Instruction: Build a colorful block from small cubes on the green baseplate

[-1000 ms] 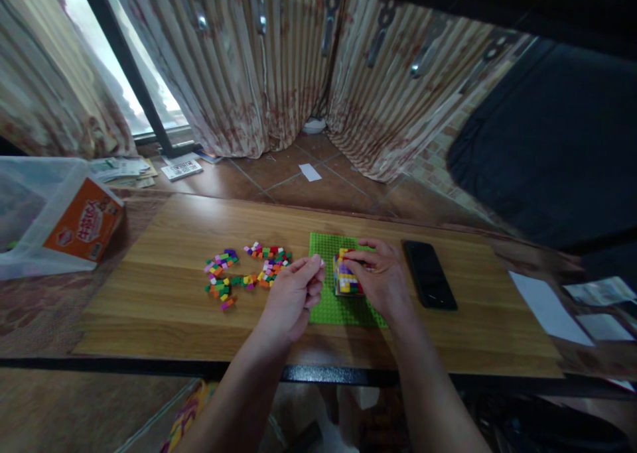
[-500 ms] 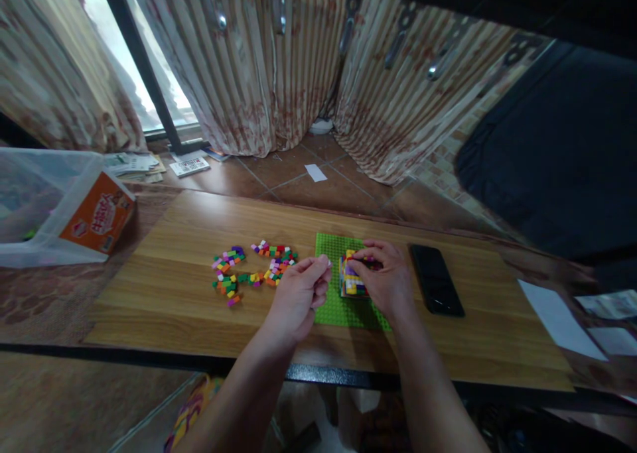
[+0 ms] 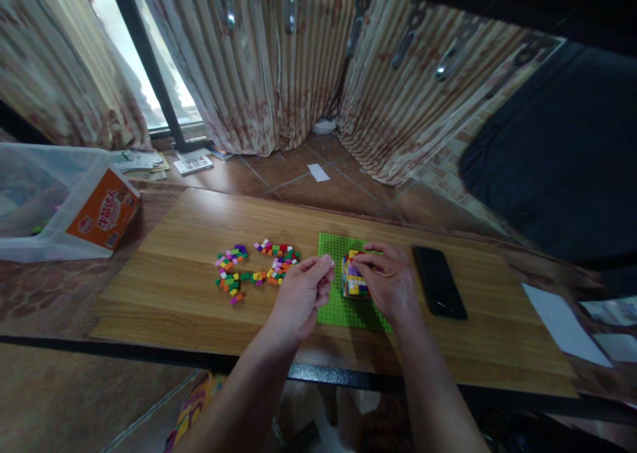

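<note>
A small block build of toy bricks (image 3: 354, 282), with yellow, white and purple on top, stands on a green studded baseplate (image 3: 330, 314). My right hand (image 3: 391, 277) reaches over it from the right. Its thumb and fingers are pinched together at the top of the build, and they hide what is between them. Left of the build, my left hand (image 3: 303, 294) is held closed above the baseplate's left edge, thumb pressed on the fingers. Something tiny and pale shows at its fingertips, too small to name. Loose coloured bricks (image 3: 283, 264) lie left of this hand, partly covered by it.
A black phone (image 3: 440, 282) lies on the wooden table (image 3: 164, 267) right of the baseplate. A clear plastic box (image 3: 54, 194) with an orange label stands at the far left. White paper (image 3: 565, 323) lies off the right end. Curtains hang beyond.
My right fingers have shifted slightly on top of the build, and less dark red shows beside them. The left hand keeps its pinch. The whole view has moved a little.
</note>
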Available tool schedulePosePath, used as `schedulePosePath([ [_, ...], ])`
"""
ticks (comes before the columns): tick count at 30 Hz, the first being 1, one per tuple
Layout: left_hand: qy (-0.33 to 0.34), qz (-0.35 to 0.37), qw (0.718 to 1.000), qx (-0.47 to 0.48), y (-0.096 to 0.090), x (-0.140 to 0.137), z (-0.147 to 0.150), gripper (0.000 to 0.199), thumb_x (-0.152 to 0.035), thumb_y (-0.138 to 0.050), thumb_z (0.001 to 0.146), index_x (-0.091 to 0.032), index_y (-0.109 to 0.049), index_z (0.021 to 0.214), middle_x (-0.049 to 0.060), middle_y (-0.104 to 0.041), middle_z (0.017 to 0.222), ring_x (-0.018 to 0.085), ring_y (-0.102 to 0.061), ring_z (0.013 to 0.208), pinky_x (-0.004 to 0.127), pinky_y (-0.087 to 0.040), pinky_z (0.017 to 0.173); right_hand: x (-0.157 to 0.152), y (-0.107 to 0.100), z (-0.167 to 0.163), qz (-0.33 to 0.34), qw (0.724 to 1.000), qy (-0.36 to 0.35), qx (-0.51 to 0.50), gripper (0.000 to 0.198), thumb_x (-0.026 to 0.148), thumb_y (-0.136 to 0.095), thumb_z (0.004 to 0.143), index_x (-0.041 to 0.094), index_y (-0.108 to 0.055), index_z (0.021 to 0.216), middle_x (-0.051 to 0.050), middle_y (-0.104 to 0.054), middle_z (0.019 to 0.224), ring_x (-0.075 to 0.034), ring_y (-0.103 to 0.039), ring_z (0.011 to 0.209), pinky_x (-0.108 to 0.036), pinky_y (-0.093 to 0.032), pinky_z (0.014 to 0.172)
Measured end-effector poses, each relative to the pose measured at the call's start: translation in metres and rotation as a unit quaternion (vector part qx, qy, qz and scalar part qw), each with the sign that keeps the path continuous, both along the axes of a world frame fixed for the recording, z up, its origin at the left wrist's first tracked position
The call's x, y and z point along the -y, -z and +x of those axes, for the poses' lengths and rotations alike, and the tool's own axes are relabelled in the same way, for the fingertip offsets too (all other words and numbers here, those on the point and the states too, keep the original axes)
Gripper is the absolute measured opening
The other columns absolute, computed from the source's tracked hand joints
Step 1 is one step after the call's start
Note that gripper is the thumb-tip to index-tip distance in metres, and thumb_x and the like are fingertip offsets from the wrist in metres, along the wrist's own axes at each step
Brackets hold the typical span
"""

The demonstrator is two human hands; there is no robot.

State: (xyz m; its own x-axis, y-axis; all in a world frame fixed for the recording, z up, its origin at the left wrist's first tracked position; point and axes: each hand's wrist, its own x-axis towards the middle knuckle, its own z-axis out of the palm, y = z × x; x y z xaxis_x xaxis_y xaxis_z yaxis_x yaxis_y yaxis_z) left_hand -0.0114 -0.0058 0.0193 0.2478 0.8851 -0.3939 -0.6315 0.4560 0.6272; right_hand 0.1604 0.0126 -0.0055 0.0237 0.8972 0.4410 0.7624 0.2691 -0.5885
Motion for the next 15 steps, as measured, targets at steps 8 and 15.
schedulePosePath([
  [8,0.002,0.000,1.000,0.000,0.000,-0.001,0.002,0.033,-0.034,-0.082,0.063,-0.012,-0.058,0.069,-0.004,-0.049,0.061,0.000,-0.034,0.044,0.014,-0.014,0.037,0.001,0.003,0.007,-0.003,0.999,-0.036,0.014,0.013,0.029,-0.065,0.084,0.028,-0.077,0.081,-0.004,-0.069,0.097,-0.024,-0.059,0.094,-0.042,-0.045,0.086],
  [15,0.002,0.000,1.000,-0.003,0.000,-0.001,0.001,0.032,-0.034,-0.080,0.065,-0.012,-0.058,0.069,-0.004,-0.049,0.061,0.000,-0.034,0.044,0.014,-0.014,0.037,0.003,0.007,0.011,0.011,0.998,-0.055,0.027,0.014,0.028,-0.064,0.085,0.030,-0.077,0.088,-0.004,-0.069,0.099,-0.023,-0.060,0.096,-0.042,-0.046,0.087],
])
